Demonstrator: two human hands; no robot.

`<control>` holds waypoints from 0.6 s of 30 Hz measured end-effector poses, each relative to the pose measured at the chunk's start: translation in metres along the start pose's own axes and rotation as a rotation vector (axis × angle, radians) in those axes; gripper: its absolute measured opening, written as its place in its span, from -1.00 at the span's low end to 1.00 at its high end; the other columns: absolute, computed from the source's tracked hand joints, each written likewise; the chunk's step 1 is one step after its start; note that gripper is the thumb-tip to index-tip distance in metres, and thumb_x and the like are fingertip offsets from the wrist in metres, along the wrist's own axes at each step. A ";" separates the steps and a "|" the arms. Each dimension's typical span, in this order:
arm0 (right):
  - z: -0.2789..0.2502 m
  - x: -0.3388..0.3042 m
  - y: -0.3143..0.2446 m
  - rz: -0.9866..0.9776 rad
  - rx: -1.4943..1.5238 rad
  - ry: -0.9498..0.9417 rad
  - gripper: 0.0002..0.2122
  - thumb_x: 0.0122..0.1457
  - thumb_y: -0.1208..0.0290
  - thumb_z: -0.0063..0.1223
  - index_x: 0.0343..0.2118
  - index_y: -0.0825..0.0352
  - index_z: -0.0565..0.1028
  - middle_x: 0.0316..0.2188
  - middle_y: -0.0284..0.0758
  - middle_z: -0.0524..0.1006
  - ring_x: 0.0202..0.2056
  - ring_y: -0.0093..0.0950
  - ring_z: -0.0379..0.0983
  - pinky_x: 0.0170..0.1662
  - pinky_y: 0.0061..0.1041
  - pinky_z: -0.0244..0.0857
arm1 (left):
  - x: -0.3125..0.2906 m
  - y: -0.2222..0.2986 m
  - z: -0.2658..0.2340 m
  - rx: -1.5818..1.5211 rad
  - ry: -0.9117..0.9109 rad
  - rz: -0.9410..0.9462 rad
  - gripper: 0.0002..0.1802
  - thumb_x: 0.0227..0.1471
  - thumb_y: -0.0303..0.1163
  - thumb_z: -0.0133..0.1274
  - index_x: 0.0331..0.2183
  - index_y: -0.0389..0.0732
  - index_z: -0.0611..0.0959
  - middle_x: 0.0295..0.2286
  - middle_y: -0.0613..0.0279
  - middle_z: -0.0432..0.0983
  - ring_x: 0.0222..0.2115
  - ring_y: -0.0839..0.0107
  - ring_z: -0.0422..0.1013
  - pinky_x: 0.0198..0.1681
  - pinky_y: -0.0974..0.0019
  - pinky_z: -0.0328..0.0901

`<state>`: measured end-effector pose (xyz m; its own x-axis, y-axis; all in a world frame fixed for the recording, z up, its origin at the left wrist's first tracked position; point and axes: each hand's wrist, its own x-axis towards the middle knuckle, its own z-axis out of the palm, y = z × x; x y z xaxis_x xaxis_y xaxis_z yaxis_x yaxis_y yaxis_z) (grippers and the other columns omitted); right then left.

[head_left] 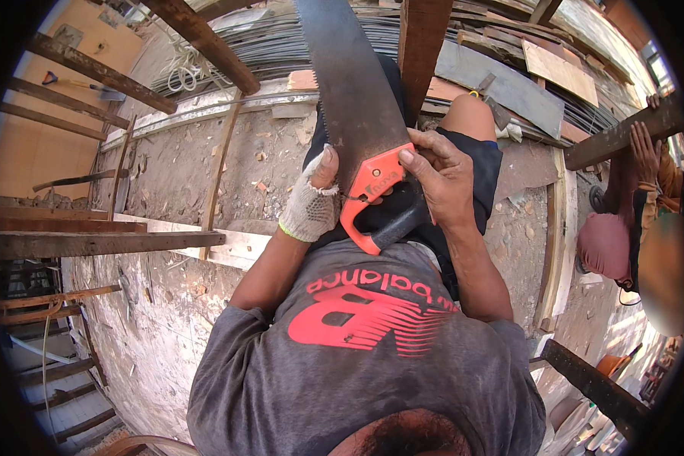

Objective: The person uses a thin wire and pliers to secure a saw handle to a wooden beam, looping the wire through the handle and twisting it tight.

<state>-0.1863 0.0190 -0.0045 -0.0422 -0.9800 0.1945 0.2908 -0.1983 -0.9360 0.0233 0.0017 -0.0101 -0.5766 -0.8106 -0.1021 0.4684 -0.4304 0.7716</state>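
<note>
Nearest of all is the top of the person's head (410, 441), with the grey shirt (357, 387) spread out beyond it. Over on the far left, dark wooden beams (99, 72) cross the view, and a shovel (91, 85) shows near the wall. Moving right, now, to the left hand (310, 199): it's in a pale knitted glove, thumb laid along the saw's toothed side just by the handle, the other fingers partly hidden, so I can't tell how tightly they close.

Centre stage is the hand saw (361, 102), held above the lap, blade pointing away from the body. It looks fairly light, stiff along its depth but likely to bend sideways, smooth on its broad, stained face and sharp down that left edge. Surest hold? I'd say the dark grip (401, 226) of the orange handle (376, 182), palm wrapped round, skin well away from the teeth.

Next along, the bare right hand (448, 178) has thumb and forefinger on the handle's upper corner, a pinch rather than a full fist. And at far right, another person's hand (646, 152) rests against a thick timber (604, 143).
</note>
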 end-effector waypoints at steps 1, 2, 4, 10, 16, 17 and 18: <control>0.000 0.001 0.001 -0.044 0.011 0.038 -0.71 0.22 0.56 0.19 -0.03 0.53 0.50 -0.26 -0.34 0.58 -0.23 -0.61 0.54 -0.16 -0.63 0.45 | -0.004 0.000 -0.001 0.150 -0.062 0.032 -0.10 0.16 0.23 0.02 0.16 -0.43 0.37 -0.03 -0.21 0.50 -0.14 0.07 0.57 -0.02 0.09 0.47; 0.004 0.004 0.000 -0.060 0.002 0.053 -0.73 0.22 0.57 0.19 -0.04 0.53 0.51 -0.28 -0.36 0.56 -0.23 -0.61 0.54 -0.18 -0.64 0.45 | -0.012 -0.002 0.005 0.288 0.011 0.030 -0.14 0.16 0.19 0.04 0.13 -0.42 0.40 -0.15 -0.17 0.56 -0.21 0.11 0.58 -0.11 0.16 0.49; 0.018 0.005 -0.010 -0.120 0.014 0.053 -0.75 0.19 0.59 0.21 -0.08 0.52 0.52 -0.28 -0.40 0.49 -0.25 -0.62 0.53 -0.20 -0.64 0.45 | -0.022 -0.002 0.012 0.409 0.267 0.047 -0.27 0.15 0.15 0.08 -0.01 -0.38 0.48 -0.41 0.08 0.57 -0.43 0.28 0.53 -0.29 0.27 0.44; 0.006 0.006 -0.041 -0.309 -0.142 -0.305 -0.63 0.19 0.50 0.24 0.06 0.46 0.48 -0.16 -0.27 0.53 -0.23 -0.56 0.52 -0.21 -0.60 0.47 | -0.043 0.022 -0.019 0.419 0.258 0.278 -0.40 0.09 0.14 0.16 -0.36 -0.32 0.54 -0.66 0.35 0.34 -0.64 0.57 0.26 -0.57 0.44 0.15; -0.165 0.075 -0.008 0.044 -0.193 0.476 -0.72 0.29 0.35 0.09 -0.04 0.43 0.51 -0.40 -0.33 0.57 -0.43 -0.58 0.52 -0.34 -0.60 0.44 | -0.071 0.021 -0.050 0.730 0.513 0.169 -0.56 0.10 -0.04 0.22 -0.46 -0.21 0.47 -0.67 0.37 0.32 -0.68 0.58 0.23 -0.61 0.45 0.09; -0.191 0.102 0.003 0.083 -0.354 0.523 -0.71 0.28 0.33 0.10 -0.06 0.45 0.51 -0.39 -0.33 0.56 -0.44 -0.58 0.52 -0.35 -0.58 0.45 | -0.070 0.016 -0.046 0.694 0.529 0.098 -0.57 0.11 -0.07 0.23 -0.46 -0.20 0.45 -0.66 0.37 0.34 -0.67 0.60 0.25 -0.61 0.47 0.11; -0.217 0.128 0.025 0.160 -0.320 0.510 -0.73 0.27 0.35 0.10 -0.09 0.45 0.52 -0.41 -0.32 0.56 -0.44 -0.58 0.52 -0.38 -0.60 0.43 | -0.072 0.013 -0.042 0.664 0.543 0.021 -0.58 0.11 -0.10 0.24 -0.47 -0.19 0.42 -0.66 0.37 0.36 -0.66 0.61 0.26 -0.61 0.49 0.14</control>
<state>-0.3916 -0.1153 -0.0668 -0.4958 -0.8672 -0.0457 0.0335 0.0335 -0.9989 0.0991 0.0382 -0.0195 -0.0922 -0.9665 -0.2394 -0.1111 -0.2290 0.9671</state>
